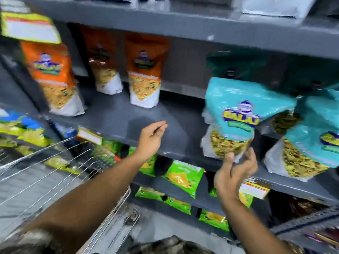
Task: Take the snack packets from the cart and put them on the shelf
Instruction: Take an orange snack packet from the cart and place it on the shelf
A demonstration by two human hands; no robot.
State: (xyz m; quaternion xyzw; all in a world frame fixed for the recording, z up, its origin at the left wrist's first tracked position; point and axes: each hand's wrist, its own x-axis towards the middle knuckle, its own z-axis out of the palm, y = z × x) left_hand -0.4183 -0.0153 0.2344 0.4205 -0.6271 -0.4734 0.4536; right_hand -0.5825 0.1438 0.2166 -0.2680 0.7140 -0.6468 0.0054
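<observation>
Snack packets are seen in the head view standing on a grey shelf (119, 114): three orange packets (145, 70) toward the left and teal ones on the right. One teal packet (236, 118) is supported at its lower edge by the right hand (236, 173), whose fingers (252, 158) are loosely spread against the packet's base while the thumb presses its front; a light pinch rather than a full clasp is suggested, though blur makes this uncertain. A second teal packet (304, 147) leans just beside it on the right. The left hand (152, 136) is held open and empty over the bare middle of the shelf, its fingers slightly curled. A wire cart (60, 167) is visible at lower left, and no packets can be made out in the part shown. Green packets (183, 175) lie on the lower shelf. To finish the step well, the teal packet should be seated flat on its base, pushed back from the edge, and steadied upright before it is released.
</observation>
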